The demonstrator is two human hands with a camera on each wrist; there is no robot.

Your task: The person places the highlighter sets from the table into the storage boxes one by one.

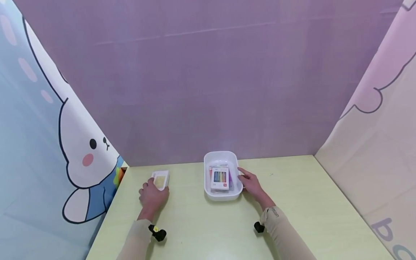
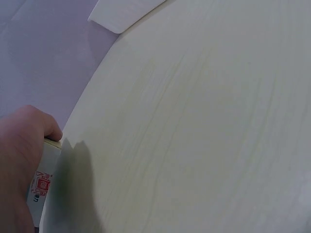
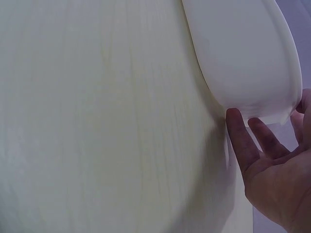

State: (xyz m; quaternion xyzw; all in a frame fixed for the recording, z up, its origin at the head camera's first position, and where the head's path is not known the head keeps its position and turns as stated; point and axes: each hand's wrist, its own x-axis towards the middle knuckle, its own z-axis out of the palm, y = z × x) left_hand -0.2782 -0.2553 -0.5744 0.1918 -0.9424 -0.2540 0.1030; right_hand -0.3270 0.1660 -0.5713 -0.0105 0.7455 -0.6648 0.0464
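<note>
On the left part of the table my left hand (image 1: 153, 197) grips a small white box (image 1: 160, 179) with a pale yellow panel on top. Red print shows on the side of this box (image 2: 41, 187) in the left wrist view, where the hand covers most of it. A white plastic tray (image 1: 221, 197) stands at the middle, near the table's back edge. My right hand (image 1: 251, 184) holds its right rim, with fingertips (image 3: 234, 117) against the outer wall. Inside the tray lies a white box with coloured sticks pictured (image 1: 220, 178), on top of pinkish and purple flat items, partly hidden.
The pale wooden table (image 1: 198, 227) meets a purple cloth backdrop (image 1: 208, 90) just behind the tray. A rabbit-printed cloth (image 1: 87, 173) hangs on the left and a pale pink printed cloth (image 1: 377, 144) on the right.
</note>
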